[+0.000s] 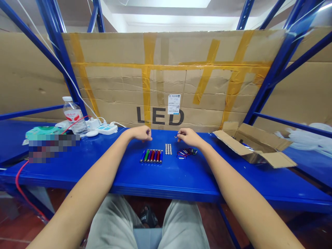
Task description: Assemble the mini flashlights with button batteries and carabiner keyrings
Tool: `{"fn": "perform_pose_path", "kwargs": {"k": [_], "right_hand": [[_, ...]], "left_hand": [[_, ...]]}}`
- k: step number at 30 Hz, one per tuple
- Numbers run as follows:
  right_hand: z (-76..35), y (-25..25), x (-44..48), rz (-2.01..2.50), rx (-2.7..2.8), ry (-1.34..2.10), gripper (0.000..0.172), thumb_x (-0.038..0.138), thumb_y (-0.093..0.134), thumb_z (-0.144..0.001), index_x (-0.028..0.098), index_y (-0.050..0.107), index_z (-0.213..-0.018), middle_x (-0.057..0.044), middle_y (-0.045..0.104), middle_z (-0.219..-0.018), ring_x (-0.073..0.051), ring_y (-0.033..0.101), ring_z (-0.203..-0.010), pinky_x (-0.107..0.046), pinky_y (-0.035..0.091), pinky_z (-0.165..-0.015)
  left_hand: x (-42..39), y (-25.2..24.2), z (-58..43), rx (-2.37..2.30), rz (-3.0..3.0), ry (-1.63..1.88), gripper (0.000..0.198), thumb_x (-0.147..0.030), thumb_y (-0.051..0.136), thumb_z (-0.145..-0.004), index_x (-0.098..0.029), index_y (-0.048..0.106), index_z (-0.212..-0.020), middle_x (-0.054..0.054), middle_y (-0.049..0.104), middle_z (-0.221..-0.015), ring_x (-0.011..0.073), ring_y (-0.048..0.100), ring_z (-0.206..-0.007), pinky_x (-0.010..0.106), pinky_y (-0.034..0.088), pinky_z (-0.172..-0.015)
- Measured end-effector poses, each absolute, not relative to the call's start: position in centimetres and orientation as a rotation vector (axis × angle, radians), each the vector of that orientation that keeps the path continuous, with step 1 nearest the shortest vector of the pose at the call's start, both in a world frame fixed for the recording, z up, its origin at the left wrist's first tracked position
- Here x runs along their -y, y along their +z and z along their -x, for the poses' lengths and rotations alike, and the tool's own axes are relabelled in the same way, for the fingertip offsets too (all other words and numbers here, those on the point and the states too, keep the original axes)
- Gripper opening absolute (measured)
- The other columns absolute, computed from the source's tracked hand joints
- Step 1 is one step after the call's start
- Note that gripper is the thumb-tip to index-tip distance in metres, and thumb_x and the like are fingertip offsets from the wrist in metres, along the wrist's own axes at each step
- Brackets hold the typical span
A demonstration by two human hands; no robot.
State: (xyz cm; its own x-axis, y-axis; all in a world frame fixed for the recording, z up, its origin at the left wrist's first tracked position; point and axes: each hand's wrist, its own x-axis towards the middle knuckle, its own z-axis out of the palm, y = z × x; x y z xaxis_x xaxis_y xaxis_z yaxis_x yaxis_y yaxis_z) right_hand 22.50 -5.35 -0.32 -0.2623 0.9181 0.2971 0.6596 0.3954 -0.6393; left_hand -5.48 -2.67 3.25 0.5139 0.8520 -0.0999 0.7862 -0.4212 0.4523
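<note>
My left hand (141, 133) is curled closed above the back of the blue table; its fingertips are turned away, and anything inside is hidden. The fingers of my right hand (190, 136) pinch a small dark blue and silver piece (176, 136), too small to name surely. Between and in front of my hands, silver button cells (168, 149) stand in a neat grid. Left of them lies a row of slim metallic tubes (151, 156), like mini flashlights, in blue, green and red. Below my right hand is a loose pile of coloured carabiner clips (186, 153).
An open cardboard box (255, 141) sits at the right. On the left are a water bottle (74, 116), a power strip (106, 129), a green packet (43, 132) and a red cable (19, 180). A large taped cardboard sheet (119, 93) closes off the back, between blue posts.
</note>
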Motion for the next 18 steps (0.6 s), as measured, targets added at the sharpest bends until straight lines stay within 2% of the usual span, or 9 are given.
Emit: {"fn": "perform_pose_path", "kwargs": {"k": [2,4,6,10,13,18], "right_hand": [[-22.0,-0.3,5.4,1.222,1.945,0.685,0.013,0.020,0.054,-0.087,0.016,0.059,-0.076,-0.004,0.071,-0.070,-0.015,0.064,-0.070,-0.027,0.047,-0.071],[-21.4,-0.3,5.6,1.125,1.872,0.848,0.013,0.023,0.057,-0.087,0.016,0.059,-0.076,-0.004,0.071,-0.068,-0.014,0.064,-0.068,-0.028,0.049,-0.072],[-20.9,-0.3,5.8,1.050,1.832,0.969,0.015,0.027,0.061,-0.086,0.016,0.059,-0.076,-0.004,0.071,-0.068,-0.014,0.064,-0.066,-0.029,0.051,-0.071],[-20.4,-0.2,6.3,0.964,1.811,1.084,0.018,0.031,0.067,-0.082,0.016,0.060,-0.076,-0.004,0.071,-0.068,-0.014,0.065,-0.064,-0.029,0.054,-0.068],[-20.3,-0.2,6.4,0.952,1.777,1.118,0.019,0.031,0.069,-0.081,0.016,0.057,-0.080,-0.004,0.071,-0.067,-0.015,0.067,-0.062,-0.029,0.056,-0.063],[-20.4,-0.3,6.2,0.840,1.688,1.084,0.034,0.037,0.076,-0.074,0.018,0.052,-0.089,-0.001,0.069,-0.065,-0.018,0.069,-0.058,-0.029,0.055,-0.053]], "left_hand": [[3.1,2.8,3.8,-1.256,-2.439,0.641,0.019,-0.031,0.067,-0.072,-0.018,0.058,-0.082,0.005,0.068,-0.083,0.0183,0.063,-0.077,0.029,0.048,-0.069],[3.7,2.0,2.0,-1.035,-2.476,0.857,0.026,-0.033,0.067,-0.074,-0.017,0.059,-0.093,0.005,0.067,-0.091,0.0177,0.062,-0.084,0.029,0.048,-0.075],[4.4,1.3,0.4,-0.893,-2.501,0.933,0.030,-0.033,0.069,-0.074,-0.017,0.058,-0.097,0.005,0.066,-0.091,0.0167,0.061,-0.083,0.028,0.047,-0.073],[5.0,0.2,-1.1,-0.771,-2.500,1.019,0.014,-0.026,0.061,-0.081,-0.017,0.058,-0.091,0.003,0.066,-0.084,0.0141,0.060,-0.077,0.027,0.046,-0.069],[4.9,0.0,-1.2,-0.740,-2.442,1.085,0.013,-0.026,0.060,-0.083,-0.017,0.058,-0.092,0.002,0.065,-0.081,0.0130,0.059,-0.074,0.026,0.045,-0.068],[4.6,0.2,-0.9,-0.806,-2.349,1.189,0.012,-0.028,0.061,-0.081,-0.017,0.058,-0.084,0.000,0.061,-0.075,0.0115,0.054,-0.067,0.025,0.043,-0.063]]}}
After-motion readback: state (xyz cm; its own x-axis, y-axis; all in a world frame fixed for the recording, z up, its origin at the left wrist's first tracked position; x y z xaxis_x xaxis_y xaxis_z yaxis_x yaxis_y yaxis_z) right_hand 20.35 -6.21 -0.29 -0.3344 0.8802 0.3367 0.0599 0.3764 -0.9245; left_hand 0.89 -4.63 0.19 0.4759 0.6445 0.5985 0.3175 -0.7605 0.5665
